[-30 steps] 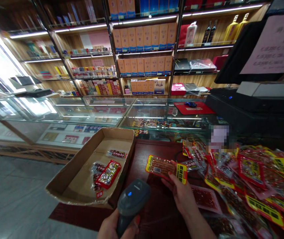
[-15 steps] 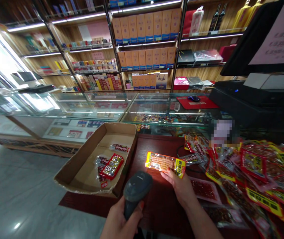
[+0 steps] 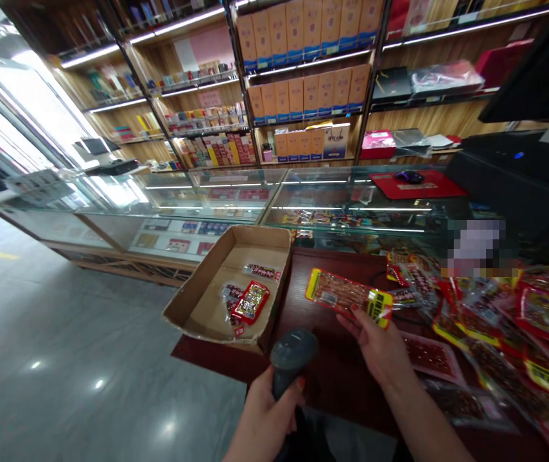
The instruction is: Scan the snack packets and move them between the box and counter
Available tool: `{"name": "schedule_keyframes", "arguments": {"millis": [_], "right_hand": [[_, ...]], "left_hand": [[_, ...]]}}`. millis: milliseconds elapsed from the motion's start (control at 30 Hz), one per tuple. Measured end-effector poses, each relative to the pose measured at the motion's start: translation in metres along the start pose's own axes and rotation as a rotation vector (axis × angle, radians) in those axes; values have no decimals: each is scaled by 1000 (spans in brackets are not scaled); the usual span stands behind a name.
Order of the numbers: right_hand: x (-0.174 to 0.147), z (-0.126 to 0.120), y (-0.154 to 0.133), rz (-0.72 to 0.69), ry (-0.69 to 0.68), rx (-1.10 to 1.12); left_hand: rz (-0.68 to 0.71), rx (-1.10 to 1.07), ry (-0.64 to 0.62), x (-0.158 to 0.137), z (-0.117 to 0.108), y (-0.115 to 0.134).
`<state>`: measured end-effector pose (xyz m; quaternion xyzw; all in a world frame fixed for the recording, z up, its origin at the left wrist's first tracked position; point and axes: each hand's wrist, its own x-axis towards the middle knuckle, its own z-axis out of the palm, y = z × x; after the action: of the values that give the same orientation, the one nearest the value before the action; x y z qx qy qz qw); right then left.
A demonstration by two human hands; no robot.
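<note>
My left hand [image 3: 269, 410] is wrapped round the handle of a dark grey barcode scanner [image 3: 294, 351], its head pointing away from me. My right hand [image 3: 375, 340] pinches the right end of a snack packet [image 3: 344, 294], clear plastic with red and yellow ends and brown strips inside. The packet is held up over the dark red table [image 3: 322, 359], beyond the scanner and apart from it. Left of the hands, an open cardboard box [image 3: 197, 308] holds a red-edged packet [image 3: 252, 301] and several small dark-printed packets [image 3: 261, 271].
A heap of snack packets [image 3: 490, 314] covers the table's right side, with a flat tray pack [image 3: 431, 358] near my right wrist. Behind stands a glass display counter [image 3: 351, 192] bearing a mouse [image 3: 409, 176] on a red mat. Shelves of boxes [image 3: 313, 96] line the wall.
The view has turned so that everything sits further left-to-right across it. The bright light on the packet is gone. Both hands keep their holds on the scanner and the packet.
</note>
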<state>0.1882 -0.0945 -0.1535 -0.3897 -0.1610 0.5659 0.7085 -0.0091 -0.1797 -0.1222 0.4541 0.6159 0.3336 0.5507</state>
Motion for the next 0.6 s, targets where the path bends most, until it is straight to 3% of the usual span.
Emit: {"name": "schedule_keyframes", "arguments": {"millis": [133,167,233,300,367,500,600], "right_hand": [[-11,69,5,143,-372,-53],[-7,80,7,148,-425,-82],[3,80,4,68,-397,-143],[5,52,-13,-54,-375,-292],[-5,4,-44,-180,-353,-552],[-40,-103,-106,-415,-67,-1232],[-62,-157,-116,-507,-69,-1608]], "left_hand": [[34,20,43,2,-9,-4],[43,22,47,5,-11,-4],[58,29,40,10,-12,-3],[66,36,18,13,-11,-3],[61,43,4,13,-10,-1],[45,64,-20,9,-5,2],[37,68,-30,9,1,5]]}}
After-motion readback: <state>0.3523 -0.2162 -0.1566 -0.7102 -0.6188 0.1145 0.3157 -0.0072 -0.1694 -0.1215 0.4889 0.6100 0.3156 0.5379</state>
